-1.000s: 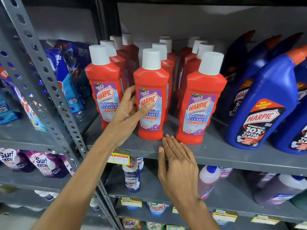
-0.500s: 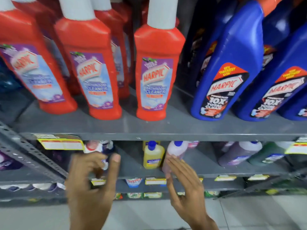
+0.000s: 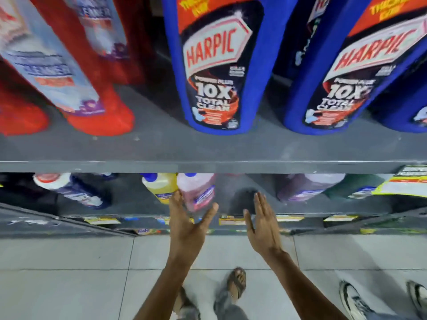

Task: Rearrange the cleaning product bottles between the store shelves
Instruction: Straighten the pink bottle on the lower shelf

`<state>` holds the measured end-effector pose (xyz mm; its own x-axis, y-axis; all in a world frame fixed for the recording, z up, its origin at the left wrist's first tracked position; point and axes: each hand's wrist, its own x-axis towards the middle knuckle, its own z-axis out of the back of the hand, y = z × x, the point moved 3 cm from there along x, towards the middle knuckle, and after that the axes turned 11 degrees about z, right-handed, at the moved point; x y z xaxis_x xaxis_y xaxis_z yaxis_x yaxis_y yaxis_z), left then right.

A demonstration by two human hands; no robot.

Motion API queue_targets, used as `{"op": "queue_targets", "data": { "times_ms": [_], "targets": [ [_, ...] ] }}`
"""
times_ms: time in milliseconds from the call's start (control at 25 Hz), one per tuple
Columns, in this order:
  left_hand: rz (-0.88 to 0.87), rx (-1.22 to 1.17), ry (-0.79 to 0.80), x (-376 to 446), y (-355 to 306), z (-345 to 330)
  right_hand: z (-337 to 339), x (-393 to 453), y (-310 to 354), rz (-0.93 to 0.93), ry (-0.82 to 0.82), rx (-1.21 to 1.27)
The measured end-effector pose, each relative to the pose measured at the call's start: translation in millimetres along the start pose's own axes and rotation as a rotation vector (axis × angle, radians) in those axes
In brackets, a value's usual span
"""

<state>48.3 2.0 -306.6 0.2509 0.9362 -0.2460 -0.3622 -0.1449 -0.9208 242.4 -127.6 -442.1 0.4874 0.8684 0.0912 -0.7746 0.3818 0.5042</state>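
A pink bottle with a blue cap (image 3: pixel 198 191) stands on the lower grey shelf (image 3: pixel 233 195), next to a yellow bottle (image 3: pixel 159 185). My left hand (image 3: pixel 188 224) reaches up to the pink bottle's base, with fingers on its left and the thumb on its right, spread and not clamped. To the right, my right hand (image 3: pixel 261 221) is flat and holds nothing, in front of a bare gap on the shelf. On the upper shelf (image 3: pixel 208 167), blue Harpic bottles (image 3: pixel 217 65) stand to the right of red Harpic bottles (image 3: pixel 99 116).
Also on the lower shelf are a white and blue bottle (image 3: pixel 69 189) at the left, and a purple bottle (image 3: pixel 307 188) and a green bottle (image 3: pixel 353 188) at the right. A yellow price tag (image 3: pixel 406 184) hangs from the upper shelf edge. Another person's sneakers (image 3: pixel 351 299) stand on the tiled floor.
The view has dropped from the upper shelf to the lower one. Both hands left the red Harpic bottles and came down. The left hand now frames the pink bottle.
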Motion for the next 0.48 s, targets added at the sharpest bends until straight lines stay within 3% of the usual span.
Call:
{"op": "queue_targets", "data": {
  "times_ms": [200, 480],
  "targets": [
    [0.033, -0.016, -0.165, 8.6, -2.7, -21.6, -7.0, 7.1, -26.0, 0.126, 0.039, -0.157],
    [0.021, 0.126, -0.176, 28.9, 3.1, -27.8, -6.5, 3.0, -22.1, 0.107, -0.012, -0.154]
  ]
}}
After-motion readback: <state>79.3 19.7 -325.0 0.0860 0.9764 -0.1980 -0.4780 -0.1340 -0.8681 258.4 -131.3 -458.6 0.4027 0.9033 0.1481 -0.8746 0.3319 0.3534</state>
